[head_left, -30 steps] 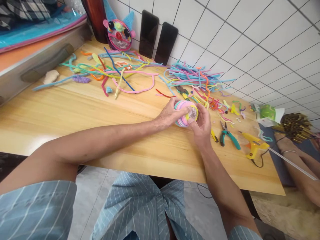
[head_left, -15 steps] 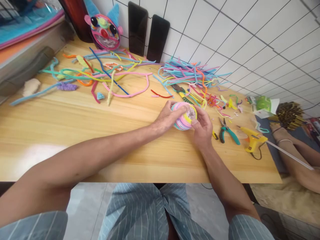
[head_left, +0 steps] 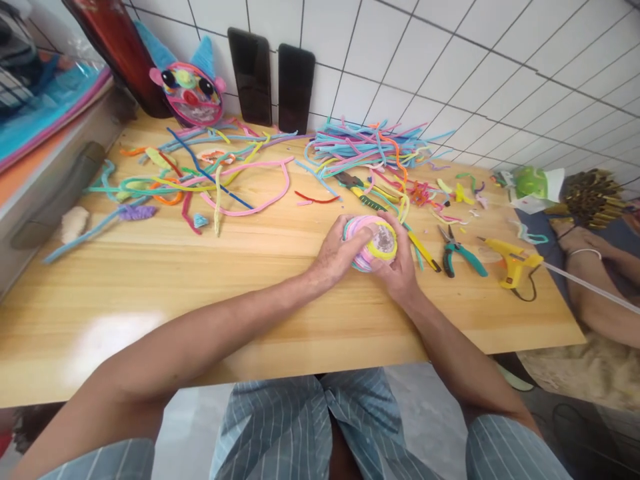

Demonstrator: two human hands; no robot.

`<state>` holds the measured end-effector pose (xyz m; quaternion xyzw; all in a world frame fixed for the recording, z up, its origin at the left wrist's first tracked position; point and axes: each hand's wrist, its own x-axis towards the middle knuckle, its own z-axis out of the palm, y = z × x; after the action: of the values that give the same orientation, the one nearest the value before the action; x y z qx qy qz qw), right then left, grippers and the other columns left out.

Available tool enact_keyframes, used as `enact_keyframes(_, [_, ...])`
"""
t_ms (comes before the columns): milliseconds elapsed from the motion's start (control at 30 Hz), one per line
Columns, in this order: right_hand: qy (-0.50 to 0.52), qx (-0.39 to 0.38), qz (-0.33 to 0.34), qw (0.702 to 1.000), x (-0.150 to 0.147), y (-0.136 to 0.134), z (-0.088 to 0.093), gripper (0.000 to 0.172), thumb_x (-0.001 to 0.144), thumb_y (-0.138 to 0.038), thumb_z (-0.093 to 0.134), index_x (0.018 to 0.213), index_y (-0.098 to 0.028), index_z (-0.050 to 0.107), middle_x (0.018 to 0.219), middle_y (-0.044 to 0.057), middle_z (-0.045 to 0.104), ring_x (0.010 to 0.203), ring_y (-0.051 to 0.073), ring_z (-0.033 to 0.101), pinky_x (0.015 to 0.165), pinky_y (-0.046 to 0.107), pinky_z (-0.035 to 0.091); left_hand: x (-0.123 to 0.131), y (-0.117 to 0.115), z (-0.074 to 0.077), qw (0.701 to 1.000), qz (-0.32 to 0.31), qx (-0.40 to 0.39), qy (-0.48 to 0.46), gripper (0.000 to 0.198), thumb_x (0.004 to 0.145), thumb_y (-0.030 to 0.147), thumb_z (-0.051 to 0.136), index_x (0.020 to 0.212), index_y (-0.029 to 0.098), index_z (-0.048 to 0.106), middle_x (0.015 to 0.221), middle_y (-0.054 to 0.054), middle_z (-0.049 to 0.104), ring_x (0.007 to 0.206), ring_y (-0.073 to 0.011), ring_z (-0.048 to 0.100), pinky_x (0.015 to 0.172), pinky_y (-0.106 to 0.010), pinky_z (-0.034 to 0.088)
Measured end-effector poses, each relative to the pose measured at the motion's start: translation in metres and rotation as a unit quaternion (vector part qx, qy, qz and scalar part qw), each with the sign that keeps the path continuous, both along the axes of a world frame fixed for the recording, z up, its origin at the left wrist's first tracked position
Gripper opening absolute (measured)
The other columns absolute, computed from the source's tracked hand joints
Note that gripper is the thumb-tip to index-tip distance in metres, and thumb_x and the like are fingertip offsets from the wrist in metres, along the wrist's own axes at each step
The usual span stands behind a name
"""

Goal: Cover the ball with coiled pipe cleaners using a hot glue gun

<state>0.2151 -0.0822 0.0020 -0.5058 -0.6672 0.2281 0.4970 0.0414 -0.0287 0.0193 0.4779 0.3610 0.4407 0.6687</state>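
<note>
Left hand (head_left: 336, 250) is curled round one side of the round thing (head_left: 385, 241), and I have the right hand (head_left: 401, 263) curled round the other side. Both hands are about half closed, just wide enough to fit it between them. The left thumb lies across the top, and the right thumb sits on the near edge. The round thing has soft bands of pink, purple and blue-green, and a yellow ring goes around its see-through end, which faces up at me. It is over the middle of the desk (head_left: 240, 267); I can't tell if its bottom touches the wood. Just past the hands I see yellow pliers (head_left: 367, 200), and a yellow knife (head_left: 425, 251) lies just beside the right hand. Farther right are green pliers (head_left: 465, 259), a little open, then a glue gun (head_left: 515, 260) with a long white stick (head_left: 585, 283) coming out of its back. A big heap of fuzzy sticks (head_left: 365, 150) lies by the wall (head_left: 425, 73). More loose sticks (head_left: 245, 212) cross each other on the left. Behind those, a toy (head_left: 195, 100) with blue ears stands near two black phones (head_left: 250, 77) leaning on the wall. At the far right I see another person's arm (head_left: 593, 287) with a white band.
</note>
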Motion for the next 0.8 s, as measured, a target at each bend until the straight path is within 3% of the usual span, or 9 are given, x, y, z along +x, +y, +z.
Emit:
enact_keyframes(133, [0.014,0.002,-0.024,1.0,0.0,0.001,0.002,0.094,0.089,-0.084,0.079,0.163,-0.03,0.061,0.168,0.015,0.064,0.155,0.04,0.062,0.132,0.061,0.051,-0.003,0.001,-0.007,0.997,-0.021,0.07,0.023,0.046,0.108,0.061,0.059,0.13,0.021,0.065,0.136,-0.011,0.077,0.129,-0.0261,0.071,0.12,-0.043,0.056])
enact_keyframes(267, [0.054,-0.016,-0.039,0.998,0.004,0.005,0.0,0.09,0.09,-0.082,0.079,0.161,-0.03,0.063,0.164,0.013,0.068,0.15,0.038,0.066,0.129,0.058,0.054,-0.013,0.005,-0.015,0.967,0.036,0.238,0.082,0.068,0.108,0.072,0.055,0.156,0.023,0.053,0.17,-0.018,0.056,0.16,-0.0314,0.052,0.136,-0.051,0.044])
enact_keyframes(333, [0.061,-0.027,-0.037,0.997,0.003,0.008,-0.002,0.087,0.093,-0.078,0.079,0.162,-0.029,0.062,0.162,0.013,0.07,0.149,0.037,0.066,0.13,0.059,0.053,-0.017,0.006,-0.017,0.94,0.039,0.324,0.096,0.066,0.108,0.069,0.059,0.156,0.024,0.055,0.171,-0.019,0.055,0.164,-0.033,0.048,0.135,-0.053,0.044])
enact_keyframes(400, [0.063,-0.041,-0.036,0.997,0.002,0.011,-0.005,0.089,0.093,-0.078,0.08,0.164,-0.028,0.061,0.164,0.014,0.068,0.152,0.037,0.065,0.132,0.06,0.05,-0.019,0.008,-0.02,0.92,0.029,0.373,0.114,0.053,0.109,0.061,0.059,0.147,0.023,0.063,0.161,-0.019,0.063,0.158,-0.0322,0.054,0.135,-0.051,0.044])
enact_keyframes(467, [0.071,-0.057,-0.032,0.995,0.0,0.016,-0.009,0.093,0.091,-0.081,0.08,0.165,-0.028,0.06,0.17,0.015,0.063,0.157,0.037,0.06,0.137,0.062,0.044,-0.018,0.01,-0.022,0.915,0.029,0.378,0.138,0.044,0.11,0.053,0.057,0.139,0.02,0.066,0.147,-0.019,0.07,0.145,-0.0296,0.064,0.132,-0.047,0.046])
enact_keyframes(567, [0.105,-0.083,-0.003,0.991,0.001,0.024,-0.015,0.09,0.094,-0.086,0.072,0.165,-0.03,0.062,0.175,0.012,0.061,0.164,0.034,0.054,0.14,0.062,0.04,-0.016,0.014,-0.023,0.927,0.044,0.336,0.161,0.045,0.109,0.051,0.055,0.137,0.017,0.066,0.141,-0.018,0.073,0.138,-0.028,0.067,0.128,-0.044,0.049])
enact_keyframes(800, [0.139,-0.102,0.041,0.984,0.014,0.038,-0.017,0.079,0.097,-0.082,0.071,0.154,-0.028,0.074,0.163,0.01,0.073,0.153,0.034,0.067,0.134,0.06,0.049,-0.019,0.01,-0.017,0.952,0.049,0.243,0.179,0.045,0.107,0.051,0.054,0.137,0.02,0.067,0.143,-0.013,0.074,0.135,-0.0255,0.069,0.125,-0.041,0.052])
